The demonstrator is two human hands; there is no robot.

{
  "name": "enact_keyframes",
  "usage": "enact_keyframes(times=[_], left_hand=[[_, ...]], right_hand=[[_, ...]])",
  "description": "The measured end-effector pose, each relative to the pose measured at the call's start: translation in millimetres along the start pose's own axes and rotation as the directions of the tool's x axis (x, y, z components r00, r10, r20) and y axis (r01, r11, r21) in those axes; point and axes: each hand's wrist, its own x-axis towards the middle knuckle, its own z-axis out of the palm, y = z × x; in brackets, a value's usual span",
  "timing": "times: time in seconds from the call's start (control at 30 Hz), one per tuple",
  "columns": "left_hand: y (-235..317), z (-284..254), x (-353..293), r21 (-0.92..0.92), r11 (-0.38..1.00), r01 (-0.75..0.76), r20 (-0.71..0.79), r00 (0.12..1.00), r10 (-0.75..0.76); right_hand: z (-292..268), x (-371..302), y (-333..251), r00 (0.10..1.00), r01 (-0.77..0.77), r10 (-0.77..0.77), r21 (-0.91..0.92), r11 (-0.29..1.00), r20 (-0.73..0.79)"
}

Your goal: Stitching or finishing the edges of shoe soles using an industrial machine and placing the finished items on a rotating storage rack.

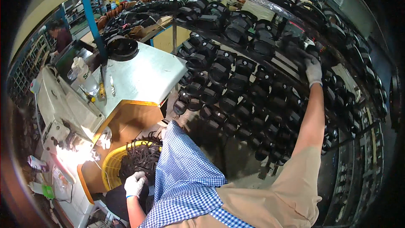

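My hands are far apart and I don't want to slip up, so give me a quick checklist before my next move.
1. White-gloved right hand at the black strapped sandals: ok.
2. Right hand's grip on a sandal: cannot tell, that spot is dark and blurred.
3. White-gloved left hand empty: cannot tell, its fingers are curled and the palm is hidden.
4. Thin black strips heaped in the round yellow plastic basket: ok.
5. Bright white light by the cream-coloured machine on: ok.
6. White tabletop cleared: not ok, a yellow-handled tool lies there.
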Motion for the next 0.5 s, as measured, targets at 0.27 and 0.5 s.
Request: enact_keyframes(times=[0.27,0.5], left_hand=[[9,-1,-13,0.111,0.969,-0.222,-0.267,0.932,0.244],[46,5,-23,-0.312,0.947,-0.081,-0.275,0.961,-0.008]], right_hand=[[-16,-194,-187,0.923,0.36,-0.308,0.23,0.904,-0.232],[76,-320,-315,0.646,0.726,-0.753,0.406,0.555,-0.126]])
